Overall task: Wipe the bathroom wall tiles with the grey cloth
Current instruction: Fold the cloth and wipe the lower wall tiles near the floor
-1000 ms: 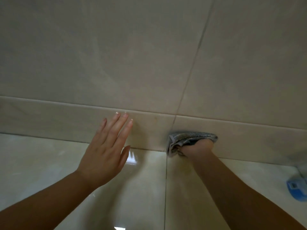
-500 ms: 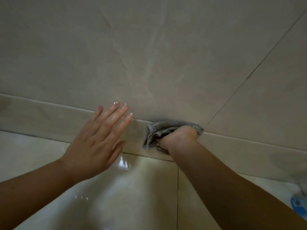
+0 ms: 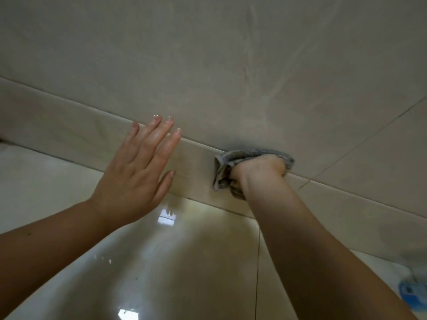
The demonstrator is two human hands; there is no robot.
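Observation:
Large beige wall tiles [image 3: 208, 65] fill the upper part of the head view, with a narrow skirting tile [image 3: 69, 132] running along their base. My right hand [image 3: 256, 174] is shut on the bunched grey cloth [image 3: 223, 174] and presses it against the wall at the seam between the skirting tile and the big tile above. My left hand [image 3: 136, 176] is flat and open, fingers spread, its fingertips at the skirting tile's top edge, left of the cloth. Most of the cloth is hidden under my right hand.
The glossy cream floor tiles [image 3: 173, 262] below reflect light. A blue object [image 3: 413, 294] lies on the floor at the lower right edge. A dark grout line [image 3: 369, 137] runs diagonally up the wall to the right.
My right hand with the cloth has risen from the bottom of the skirting tile to its upper seam. The view has shifted left and tilted. My left hand stayed flat near the wall.

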